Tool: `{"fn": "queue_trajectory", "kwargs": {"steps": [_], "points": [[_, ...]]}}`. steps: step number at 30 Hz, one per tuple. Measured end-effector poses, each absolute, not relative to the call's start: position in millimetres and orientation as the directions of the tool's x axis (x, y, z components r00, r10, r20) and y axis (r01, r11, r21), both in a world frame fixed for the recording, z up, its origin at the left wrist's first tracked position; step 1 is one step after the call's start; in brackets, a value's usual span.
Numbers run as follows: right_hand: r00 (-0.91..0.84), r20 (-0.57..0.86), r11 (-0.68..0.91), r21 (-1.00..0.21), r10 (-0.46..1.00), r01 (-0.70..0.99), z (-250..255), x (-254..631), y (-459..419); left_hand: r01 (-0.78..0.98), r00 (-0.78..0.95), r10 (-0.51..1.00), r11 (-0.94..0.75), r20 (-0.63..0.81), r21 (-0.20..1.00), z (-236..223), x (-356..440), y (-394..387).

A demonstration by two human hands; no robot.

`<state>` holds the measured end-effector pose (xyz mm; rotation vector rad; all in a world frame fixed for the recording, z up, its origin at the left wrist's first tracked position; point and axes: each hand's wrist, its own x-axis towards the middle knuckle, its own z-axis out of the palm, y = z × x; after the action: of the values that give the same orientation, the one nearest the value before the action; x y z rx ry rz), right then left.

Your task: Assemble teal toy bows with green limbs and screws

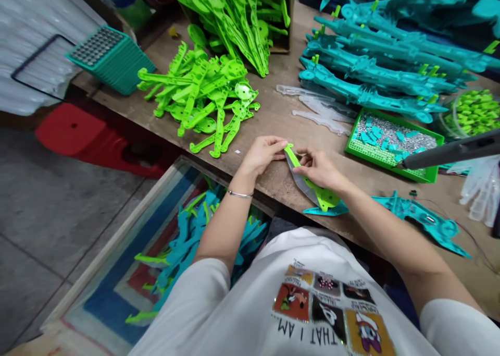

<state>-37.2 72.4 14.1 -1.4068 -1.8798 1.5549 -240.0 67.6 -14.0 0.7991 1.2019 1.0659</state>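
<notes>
Between my hands is a long lime-green plastic part (321,194) with a translucent strip (302,183) along its left side. My left hand (267,151) pinches its narrow far end. My right hand (318,167) closes over its middle from the right, with the fingertips curled at the edge. The wide green end points back toward my body. Under and beside that end, a teal plastic shell (417,215) lies on the table, partly hidden by my right forearm. More translucent strips (320,108) rest just beyond my hands.
Loose green parts (207,93) are heaped at the left, before a box of more. Teal shells (367,80) lie in rows at the back right. A green tray (394,145) holds screws and small teal pieces. A grey tool (453,150) juts in from the right. Below the edge is a bin (105,288).
</notes>
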Motion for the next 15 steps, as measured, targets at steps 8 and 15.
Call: {"fn": "queue_trajectory", "kwargs": {"steps": [8,15], "points": [[-0.519,-0.340,-0.187,-0.927,0.785,0.325,15,-43,78,-0.350,-0.019,0.966,0.237,-0.260,0.906,-7,-227,64],[-0.508,-0.362,-0.301,-0.932,0.781,0.202,23,-40,80,-0.271,-0.182,0.961,0.157,-0.211,0.950,-6,-206,47]]}}
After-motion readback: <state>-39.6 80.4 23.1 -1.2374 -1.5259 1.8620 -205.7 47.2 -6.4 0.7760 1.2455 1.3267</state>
